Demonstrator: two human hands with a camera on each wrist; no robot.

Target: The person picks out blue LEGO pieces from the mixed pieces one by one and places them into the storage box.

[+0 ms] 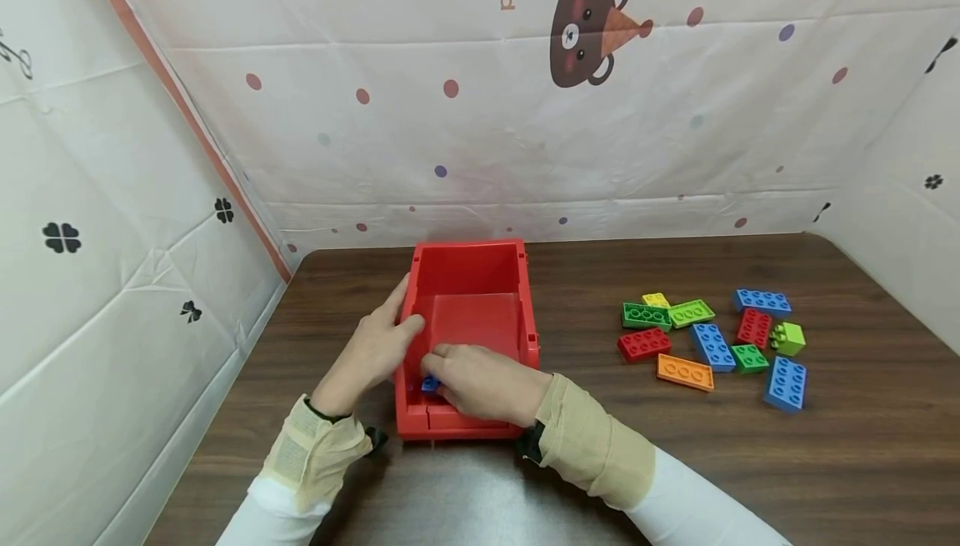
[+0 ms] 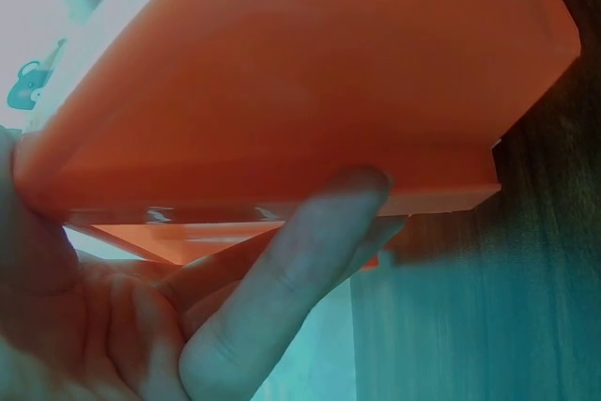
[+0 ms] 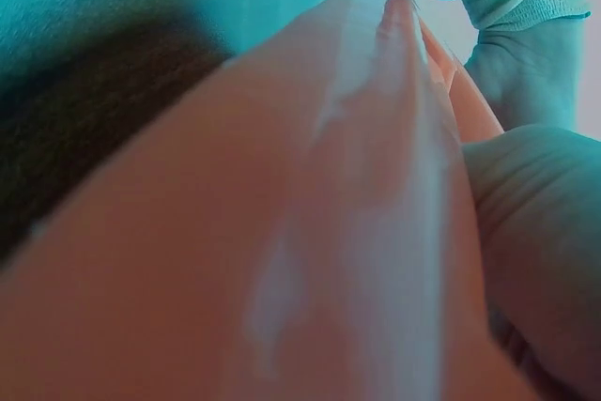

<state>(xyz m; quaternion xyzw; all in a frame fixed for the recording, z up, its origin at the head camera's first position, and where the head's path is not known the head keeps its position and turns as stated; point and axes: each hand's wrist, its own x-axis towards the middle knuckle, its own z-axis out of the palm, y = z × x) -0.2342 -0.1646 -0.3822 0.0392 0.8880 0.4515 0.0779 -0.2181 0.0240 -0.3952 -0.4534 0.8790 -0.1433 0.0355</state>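
Left hand [image 1: 372, 354] grips bin's [image 1: 480, 321] left wall, thumb at rim. Right hand [image 1: 480, 381] reaches into bin's near end, fingers curled, pinching blue brick [image 1: 430, 384]. Loose bricks [image 1: 712, 348] right of bin.

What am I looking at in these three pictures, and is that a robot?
No robot here, just a person's left hand and right hand, both bare. The wide picture comes from a camera on the head, looking forward and down. The other two come from cameras on the wrists, so close that the red bin looks huge. That bin stands on a brown table, with colourful toy bricks lying to its right. The left hand holds the bin's side. The right hand reaches inside and seems to pinch a blue brick, though its fingers hide most of it.
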